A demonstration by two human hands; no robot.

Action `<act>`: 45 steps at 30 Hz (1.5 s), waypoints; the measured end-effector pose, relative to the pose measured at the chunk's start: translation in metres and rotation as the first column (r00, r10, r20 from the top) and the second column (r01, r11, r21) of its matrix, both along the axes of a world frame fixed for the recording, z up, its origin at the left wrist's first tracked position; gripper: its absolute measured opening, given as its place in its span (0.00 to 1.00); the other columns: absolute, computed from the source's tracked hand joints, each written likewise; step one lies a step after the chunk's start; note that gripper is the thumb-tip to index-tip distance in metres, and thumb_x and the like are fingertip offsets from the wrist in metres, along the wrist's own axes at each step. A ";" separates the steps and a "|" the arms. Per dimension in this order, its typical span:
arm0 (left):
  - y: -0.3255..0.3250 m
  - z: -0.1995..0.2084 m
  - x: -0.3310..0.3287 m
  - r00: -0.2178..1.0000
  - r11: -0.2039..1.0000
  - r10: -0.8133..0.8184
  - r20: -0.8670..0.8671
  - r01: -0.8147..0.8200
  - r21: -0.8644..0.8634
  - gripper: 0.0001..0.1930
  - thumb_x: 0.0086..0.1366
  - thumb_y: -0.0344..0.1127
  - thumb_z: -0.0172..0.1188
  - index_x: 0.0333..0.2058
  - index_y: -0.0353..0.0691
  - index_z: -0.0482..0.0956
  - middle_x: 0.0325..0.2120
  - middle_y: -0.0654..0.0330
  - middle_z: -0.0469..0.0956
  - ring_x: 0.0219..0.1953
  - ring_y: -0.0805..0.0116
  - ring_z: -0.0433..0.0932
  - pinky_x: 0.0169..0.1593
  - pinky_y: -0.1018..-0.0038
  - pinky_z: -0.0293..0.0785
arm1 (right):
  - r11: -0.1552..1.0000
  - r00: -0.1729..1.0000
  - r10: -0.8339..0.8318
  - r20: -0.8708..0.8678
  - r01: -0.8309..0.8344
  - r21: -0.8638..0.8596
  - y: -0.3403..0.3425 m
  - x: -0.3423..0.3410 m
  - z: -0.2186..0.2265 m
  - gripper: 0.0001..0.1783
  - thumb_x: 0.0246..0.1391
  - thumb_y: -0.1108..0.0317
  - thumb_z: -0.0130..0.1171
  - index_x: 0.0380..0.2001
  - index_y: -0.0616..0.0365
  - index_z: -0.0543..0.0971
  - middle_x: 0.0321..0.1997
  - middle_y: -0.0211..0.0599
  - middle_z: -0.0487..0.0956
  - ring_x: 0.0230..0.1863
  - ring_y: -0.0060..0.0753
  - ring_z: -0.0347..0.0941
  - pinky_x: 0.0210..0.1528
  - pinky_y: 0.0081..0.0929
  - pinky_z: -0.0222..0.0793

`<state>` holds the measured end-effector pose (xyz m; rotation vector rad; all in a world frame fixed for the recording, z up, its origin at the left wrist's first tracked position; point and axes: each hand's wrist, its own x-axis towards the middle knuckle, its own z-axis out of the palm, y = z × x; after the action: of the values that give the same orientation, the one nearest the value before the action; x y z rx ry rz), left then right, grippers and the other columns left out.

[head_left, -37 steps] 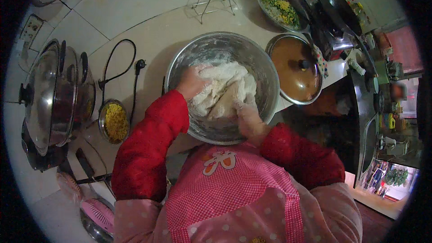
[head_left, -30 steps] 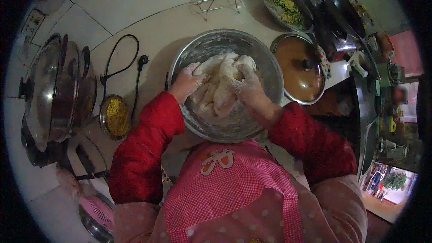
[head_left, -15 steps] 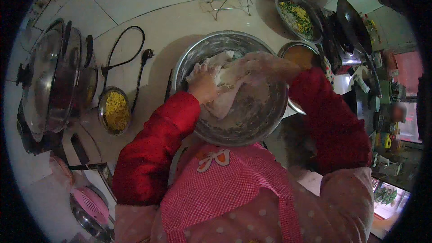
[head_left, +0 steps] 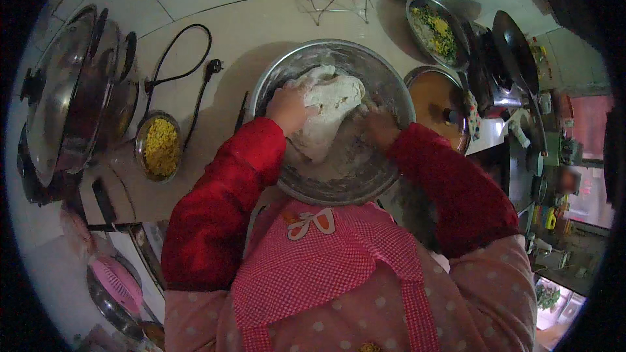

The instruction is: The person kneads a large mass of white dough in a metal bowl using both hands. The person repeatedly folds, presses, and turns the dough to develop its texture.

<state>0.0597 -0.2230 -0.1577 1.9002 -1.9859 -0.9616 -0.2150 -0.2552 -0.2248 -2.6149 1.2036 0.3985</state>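
Left hand (head_left: 289, 112) clasps dough (head_left: 336, 99); right hand (head_left: 379, 127) just right of that grip, blurred — closure indeterminate. Bowl (head_left: 373, 70) around both.

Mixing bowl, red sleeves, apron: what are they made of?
Mixing bowl: metal, probably steel; grey, shiny rim, duller streaked inside. Red sleeves: fabric, maybe synthetic; soft wrinkles, slight sheen. Apron: likely woven cloth, matte; pink check, soft folds. Exact fibres can't be told.
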 end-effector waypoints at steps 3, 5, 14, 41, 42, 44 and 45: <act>0.005 -0.007 0.002 0.996 0.996 0.045 0.073 -0.040 -0.077 0.36 0.54 0.46 0.63 0.61 0.46 0.62 0.55 0.37 0.65 0.57 0.41 0.64 0.60 0.58 0.61 | 0.981 0.989 0.130 -0.066 -0.119 0.151 0.014 -0.002 0.006 0.20 0.49 0.59 0.53 0.46 0.52 0.76 0.46 0.47 0.76 0.41 0.52 0.73 0.45 0.46 0.69; 0.007 -0.014 -0.002 0.995 0.989 0.057 0.087 -0.044 -0.140 0.34 0.54 0.47 0.63 0.59 0.49 0.64 0.52 0.43 0.66 0.51 0.44 0.68 0.53 0.57 0.67 | 0.947 0.953 0.301 0.032 -0.303 0.112 0.034 -0.015 0.004 0.20 0.50 0.60 0.53 0.46 0.53 0.76 0.44 0.49 0.76 0.37 0.52 0.74 0.42 0.45 0.71; 0.010 -0.010 -0.002 0.992 0.988 0.093 0.083 -0.082 -0.130 0.31 0.54 0.49 0.63 0.56 0.52 0.68 0.51 0.48 0.67 0.50 0.46 0.69 0.50 0.54 0.70 | 0.785 0.975 0.218 0.031 -0.194 0.589 0.100 0.052 0.007 0.21 0.54 0.62 0.50 0.50 0.59 0.74 0.43 0.52 0.77 0.43 0.53 0.75 0.49 0.44 0.69; 0.079 0.060 -0.008 0.913 0.999 -0.046 -0.406 0.031 -0.043 0.14 0.61 0.33 0.55 0.44 0.33 0.77 0.42 0.48 0.77 0.47 0.53 0.76 0.52 0.66 0.70 | 0.935 0.714 0.186 0.675 -0.340 0.102 -0.038 0.018 0.096 0.21 0.48 0.62 0.60 0.46 0.55 0.77 0.58 0.41 0.69 0.52 0.52 0.67 0.56 0.42 0.61; 0.077 0.039 0.005 0.956 0.965 -0.025 -0.293 -0.053 -0.257 0.15 0.59 0.36 0.57 0.42 0.34 0.76 0.36 0.47 0.78 0.42 0.48 0.75 0.48 0.59 0.70 | 0.942 0.782 0.007 0.624 -0.214 0.258 -0.030 0.019 0.104 0.21 0.47 0.62 0.60 0.46 0.56 0.76 0.57 0.42 0.69 0.53 0.51 0.66 0.57 0.41 0.62; 0.059 0.023 0.013 0.995 0.908 -0.051 -0.087 0.010 -0.420 0.21 0.57 0.37 0.59 0.47 0.32 0.72 0.40 0.46 0.76 0.46 0.45 0.73 0.52 0.58 0.67 | 0.933 0.836 -0.240 0.494 0.058 0.356 -0.019 -0.007 0.080 0.23 0.48 0.63 0.61 0.48 0.59 0.75 0.57 0.44 0.69 0.54 0.48 0.66 0.57 0.38 0.61; 0.052 0.015 0.018 0.999 0.871 -0.040 0.020 0.044 -0.488 0.25 0.57 0.38 0.60 0.50 0.30 0.70 0.42 0.45 0.76 0.48 0.44 0.71 0.54 0.57 0.65 | 0.843 0.762 -0.403 0.507 0.093 0.530 -0.001 0.005 0.101 0.25 0.50 0.62 0.59 0.51 0.60 0.71 0.57 0.44 0.69 0.57 0.45 0.65 0.58 0.36 0.61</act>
<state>0.0772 -0.1713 -0.1429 1.5810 -2.0349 -0.3937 -0.2104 -0.2564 -0.1237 -1.8785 1.0379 -0.1838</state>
